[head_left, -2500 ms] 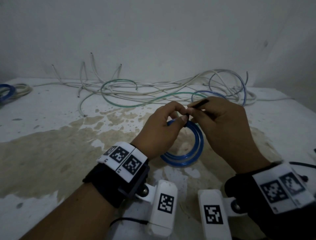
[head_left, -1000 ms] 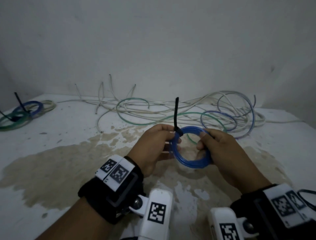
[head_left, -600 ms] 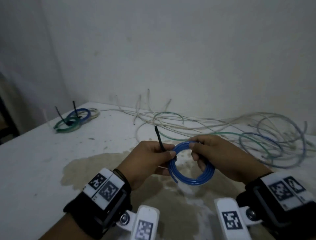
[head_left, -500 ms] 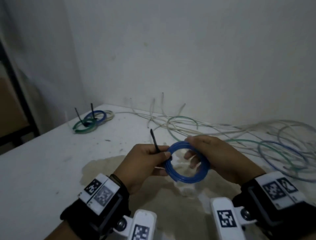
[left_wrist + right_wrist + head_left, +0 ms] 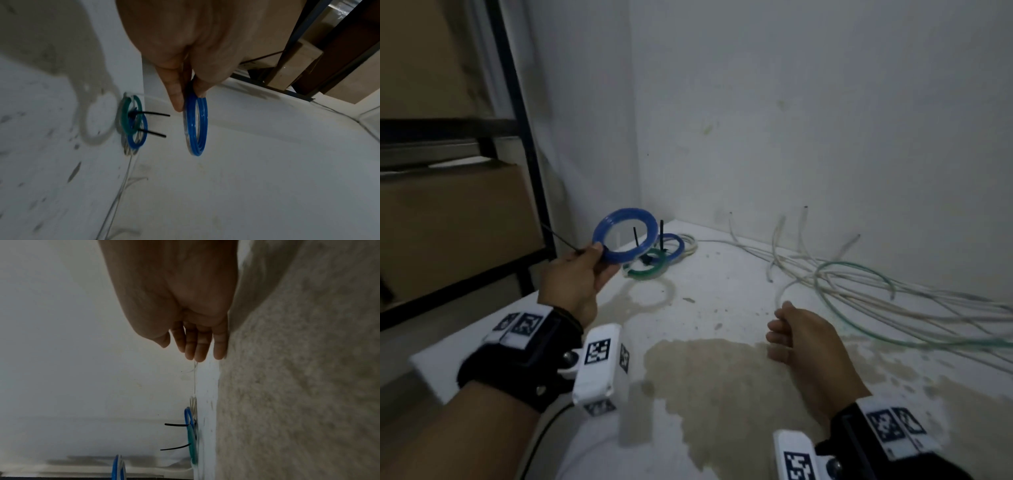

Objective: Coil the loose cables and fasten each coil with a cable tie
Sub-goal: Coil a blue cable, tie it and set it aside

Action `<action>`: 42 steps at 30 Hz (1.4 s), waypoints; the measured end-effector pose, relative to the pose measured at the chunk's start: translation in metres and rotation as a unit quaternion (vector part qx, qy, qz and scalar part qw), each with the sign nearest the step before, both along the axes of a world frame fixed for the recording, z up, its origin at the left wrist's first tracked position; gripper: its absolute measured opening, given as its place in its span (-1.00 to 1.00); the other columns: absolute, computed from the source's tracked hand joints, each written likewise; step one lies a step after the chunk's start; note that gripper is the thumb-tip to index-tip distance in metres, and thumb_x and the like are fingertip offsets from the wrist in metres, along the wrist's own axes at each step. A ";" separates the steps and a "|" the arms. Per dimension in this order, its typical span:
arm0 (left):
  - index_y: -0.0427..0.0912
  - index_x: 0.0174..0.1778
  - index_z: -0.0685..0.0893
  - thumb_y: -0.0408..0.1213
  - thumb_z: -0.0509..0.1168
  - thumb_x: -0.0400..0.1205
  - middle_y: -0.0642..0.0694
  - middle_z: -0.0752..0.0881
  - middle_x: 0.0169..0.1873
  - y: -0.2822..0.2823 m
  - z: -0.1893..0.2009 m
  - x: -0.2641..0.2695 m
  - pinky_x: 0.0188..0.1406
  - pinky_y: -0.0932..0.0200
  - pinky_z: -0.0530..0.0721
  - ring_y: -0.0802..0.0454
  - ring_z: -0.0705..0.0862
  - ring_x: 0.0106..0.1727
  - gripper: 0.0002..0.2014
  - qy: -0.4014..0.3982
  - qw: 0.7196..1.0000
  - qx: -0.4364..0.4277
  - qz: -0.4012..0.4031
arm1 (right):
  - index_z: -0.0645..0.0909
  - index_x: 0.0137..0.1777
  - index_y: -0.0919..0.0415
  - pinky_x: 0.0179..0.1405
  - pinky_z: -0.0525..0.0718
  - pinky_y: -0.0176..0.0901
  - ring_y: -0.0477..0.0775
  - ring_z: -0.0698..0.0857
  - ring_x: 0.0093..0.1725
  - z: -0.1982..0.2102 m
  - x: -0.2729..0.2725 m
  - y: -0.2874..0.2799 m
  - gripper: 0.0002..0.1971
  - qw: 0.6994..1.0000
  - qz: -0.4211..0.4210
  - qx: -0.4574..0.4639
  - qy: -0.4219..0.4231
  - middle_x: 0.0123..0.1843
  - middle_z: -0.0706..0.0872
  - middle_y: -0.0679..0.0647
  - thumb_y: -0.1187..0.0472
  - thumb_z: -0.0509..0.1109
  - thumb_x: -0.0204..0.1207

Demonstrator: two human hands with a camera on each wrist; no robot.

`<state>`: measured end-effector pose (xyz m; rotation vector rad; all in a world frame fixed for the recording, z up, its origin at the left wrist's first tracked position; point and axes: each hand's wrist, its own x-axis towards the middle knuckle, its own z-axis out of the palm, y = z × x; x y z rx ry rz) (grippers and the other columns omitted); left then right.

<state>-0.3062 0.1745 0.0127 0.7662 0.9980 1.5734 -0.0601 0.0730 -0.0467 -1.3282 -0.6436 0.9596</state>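
Head view: left hand pinches blue coil.

Blue coil glossy plastic; table matt, stained; cardboard box

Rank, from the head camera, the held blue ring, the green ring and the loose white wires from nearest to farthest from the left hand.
1. Blue ring, pinched in the left hand itself.
2. Green ring, just beyond, in the table's far corner.
3. Loose white wires, far off to the right.

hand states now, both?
Left hand: pinching the blue coil, held above the table.
Right hand: holding nothing, fingers loosely curled.
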 end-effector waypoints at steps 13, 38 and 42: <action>-0.35 -0.09 0.58 -0.36 0.19 0.73 -0.20 0.66 -0.09 0.080 -0.042 -0.011 0.02 0.14 0.69 0.07 0.65 -0.23 -0.85 0.075 0.989 -0.107 0.065 | 0.61 -0.11 0.39 -0.28 0.68 -0.07 0.09 0.62 -0.34 -0.012 0.006 0.001 -0.72 0.999 -0.025 0.002 0.028 -0.32 0.64 0.23 0.17 0.22 0.67; -0.13 -0.36 0.69 -0.37 0.49 0.49 -0.14 0.71 -0.38 0.093 -0.076 -0.030 0.16 -0.03 0.70 -0.10 0.67 -0.25 -0.84 0.423 0.899 -0.113 0.023 | 0.60 -0.17 0.36 -0.30 0.68 -0.12 0.04 0.62 -0.37 -0.015 0.006 0.001 -0.71 0.999 -0.026 0.029 0.022 -0.35 0.63 0.19 0.19 0.20 0.68; -0.09 -0.40 0.71 -0.35 0.52 0.46 -0.16 0.76 -0.33 0.093 -0.077 -0.032 0.19 -0.09 0.69 -0.21 0.75 -0.02 -0.84 0.436 0.892 -0.112 0.031 | 0.61 -0.16 0.36 -0.30 0.69 -0.12 0.04 0.63 -0.38 -0.017 0.007 0.002 -0.71 0.999 -0.027 0.029 0.023 -0.36 0.64 0.18 0.19 0.20 0.68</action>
